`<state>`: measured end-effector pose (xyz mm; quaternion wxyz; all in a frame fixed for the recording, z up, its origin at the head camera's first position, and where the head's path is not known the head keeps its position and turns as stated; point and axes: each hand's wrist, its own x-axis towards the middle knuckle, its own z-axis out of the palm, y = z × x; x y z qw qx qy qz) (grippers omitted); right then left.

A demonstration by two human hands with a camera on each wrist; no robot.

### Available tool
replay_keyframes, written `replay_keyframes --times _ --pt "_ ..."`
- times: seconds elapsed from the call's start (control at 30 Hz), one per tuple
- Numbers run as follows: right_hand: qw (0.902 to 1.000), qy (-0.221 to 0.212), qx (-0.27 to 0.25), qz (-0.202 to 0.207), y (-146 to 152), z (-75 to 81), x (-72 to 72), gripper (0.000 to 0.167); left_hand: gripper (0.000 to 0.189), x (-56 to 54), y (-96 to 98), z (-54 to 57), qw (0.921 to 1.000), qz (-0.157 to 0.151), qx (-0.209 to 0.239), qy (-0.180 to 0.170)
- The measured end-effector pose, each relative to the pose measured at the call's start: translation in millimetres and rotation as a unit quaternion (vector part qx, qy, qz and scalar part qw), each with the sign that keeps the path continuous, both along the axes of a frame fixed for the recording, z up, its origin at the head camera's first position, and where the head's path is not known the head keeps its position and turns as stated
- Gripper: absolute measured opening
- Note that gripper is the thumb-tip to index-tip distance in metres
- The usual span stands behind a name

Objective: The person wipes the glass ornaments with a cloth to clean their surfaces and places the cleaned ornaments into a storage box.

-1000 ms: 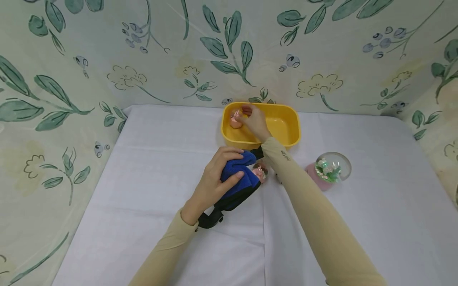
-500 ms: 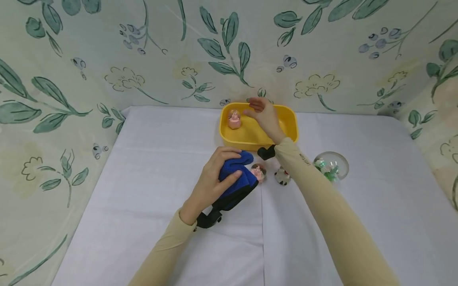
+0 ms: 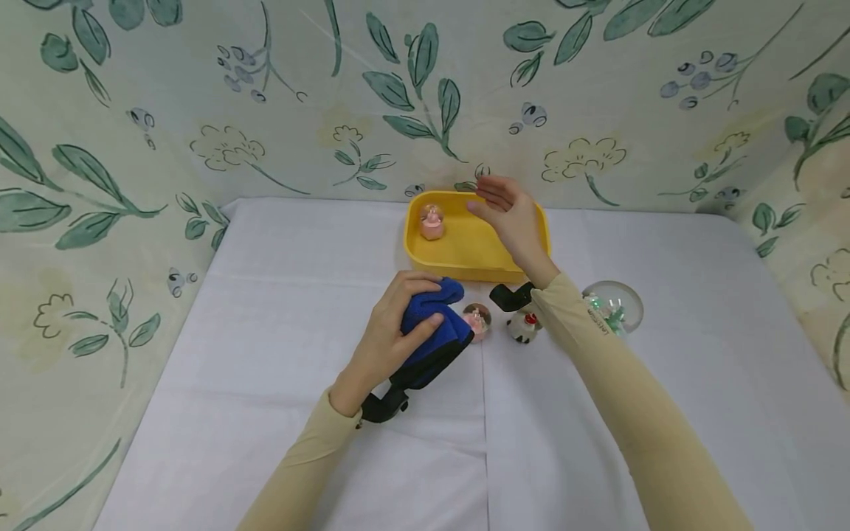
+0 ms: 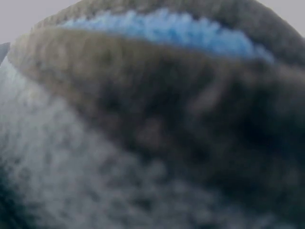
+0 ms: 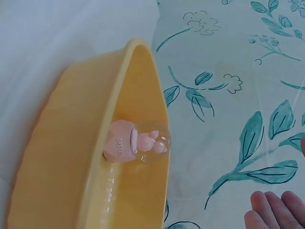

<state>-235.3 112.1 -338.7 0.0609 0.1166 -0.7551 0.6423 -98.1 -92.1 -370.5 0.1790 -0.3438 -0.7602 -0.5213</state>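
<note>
My left hand (image 3: 388,335) grips a bunched blue cloth (image 3: 432,332) with black edging; in the left wrist view the cloth (image 4: 167,31) fills the picture, blurred. Over the right part of a yellow bin (image 3: 458,268) my right hand (image 3: 514,221) hovers, its fingers extended and holding nothing. A small snow globe (image 3: 432,223) with a pink base stands upright inside the bin's left end. The right wrist view shows that same globe (image 5: 121,142) with a pink figure under its dome, apart from the right fingertips (image 5: 271,207).
Beside the cloth stands a second pink snow globe (image 3: 477,322). A white figurine (image 3: 523,326) with dark spots and some red is right of it. A larger globe (image 3: 624,306) with green and white decoration is partly hidden by my right sleeve. Floral fabric (image 3: 299,110) rises behind the white-covered table.
My right hand has let go of the pink snow globe in the bin and moved right and up. The left hand with the cloth has stayed nearly still.
</note>
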Motion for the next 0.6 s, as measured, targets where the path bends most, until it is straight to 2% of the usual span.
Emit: replay_keyframes --times 0.17,0.6 --pt "0.9998 0.019 -0.007 0.002 2.7 5.1 14.8 0.050 0.041 -0.7 -0.8 -0.4 1.0000 0.000 0.000 -0.001" --pt "0.9995 0.022 -0.023 -0.007 12.8 15.8 47.3 0.048 0.041 -1.5 -0.8 0.7 1.0000 0.003 0.001 0.000"
